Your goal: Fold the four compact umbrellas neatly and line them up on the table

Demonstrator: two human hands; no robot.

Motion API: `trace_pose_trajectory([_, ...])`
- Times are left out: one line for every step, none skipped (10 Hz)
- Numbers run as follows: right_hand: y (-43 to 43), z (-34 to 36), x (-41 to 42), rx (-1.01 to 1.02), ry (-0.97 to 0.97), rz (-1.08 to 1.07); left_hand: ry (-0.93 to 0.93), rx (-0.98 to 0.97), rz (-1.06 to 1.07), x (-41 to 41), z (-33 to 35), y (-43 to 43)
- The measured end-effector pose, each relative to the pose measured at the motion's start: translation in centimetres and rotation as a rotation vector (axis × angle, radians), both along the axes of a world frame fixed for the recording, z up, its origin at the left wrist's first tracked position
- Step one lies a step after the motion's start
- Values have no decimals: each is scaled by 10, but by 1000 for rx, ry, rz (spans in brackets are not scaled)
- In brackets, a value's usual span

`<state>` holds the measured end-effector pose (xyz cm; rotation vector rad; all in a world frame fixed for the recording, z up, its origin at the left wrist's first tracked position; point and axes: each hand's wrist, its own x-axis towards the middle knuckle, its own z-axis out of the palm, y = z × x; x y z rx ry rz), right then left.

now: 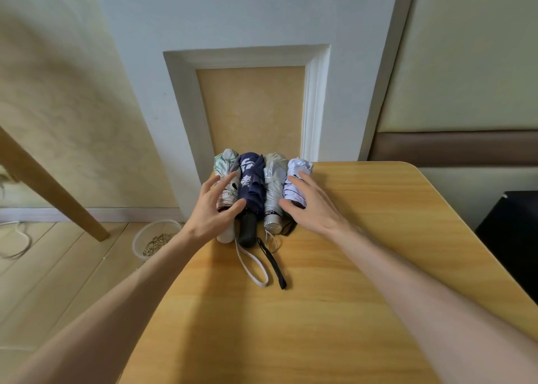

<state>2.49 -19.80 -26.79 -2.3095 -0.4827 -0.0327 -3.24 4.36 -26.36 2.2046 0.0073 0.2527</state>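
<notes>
My left hand point(217, 207) rests with spread fingers on the folded pale-green flowered umbrella with the white handle point(225, 159). My right hand point(310, 204) lies flat on the folded white-and-lilac fabric umbrella point(300, 165) at the other end of the row. Neither hand grips anything; the fingers are almost straight and only press on the two outer umbrellas, I think to squeeze the row tight and even. Between them lie the navy-blue umbrella with white print and a black handle point(251, 177) and the silver-grey umbrella with a metal-coloured handle point(273, 180). All four are side by side and touching, near the far edge of the yellow wooden table point(364, 267), with the handles towards me. The folding looks done, so only small straightening seems to remain (the handle ends are not quite level). The white wrist strap point(261, 284) and the black wrist strap point(281, 280) trail loose on the wood, and I would tuck them in.
</notes>
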Motion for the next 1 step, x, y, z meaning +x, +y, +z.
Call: trace_pose_trajectory([-13,13,-9,9,-95,-13,11,2,-18,-13,18,0])
